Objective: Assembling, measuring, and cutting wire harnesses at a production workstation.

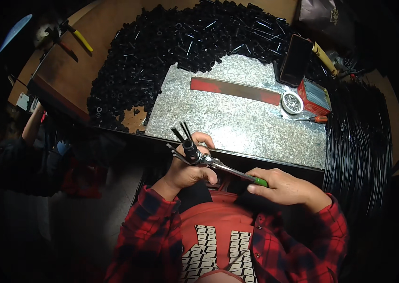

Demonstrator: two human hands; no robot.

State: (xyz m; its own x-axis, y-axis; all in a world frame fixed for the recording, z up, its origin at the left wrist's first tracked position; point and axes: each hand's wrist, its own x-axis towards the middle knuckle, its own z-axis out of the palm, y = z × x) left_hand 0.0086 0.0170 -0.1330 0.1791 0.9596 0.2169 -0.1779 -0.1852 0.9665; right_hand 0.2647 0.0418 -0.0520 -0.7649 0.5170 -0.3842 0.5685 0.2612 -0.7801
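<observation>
My left hand (184, 170) is closed around a black tubular plastic part (190, 148), in front of the bench edge. Several thin dark prongs (184, 129) fan out from it, some with pale ends, and the thumb is extended beside it. In my right hand (286, 187) I grip the green handle of a pair of pliers (230, 169). Their metal jaws reach to the black part and appear to touch it; the exact contact is too small to make out.
A speckled stone slab (256, 125) carries a flat red-and-brown bar (237, 89). Behind it spreads a heap of small black parts (161, 52). To the right are a small white bowl (292, 103), a red box (313, 96), a screwdriver (319, 120), a phone (296, 59) and long black rods (357, 146).
</observation>
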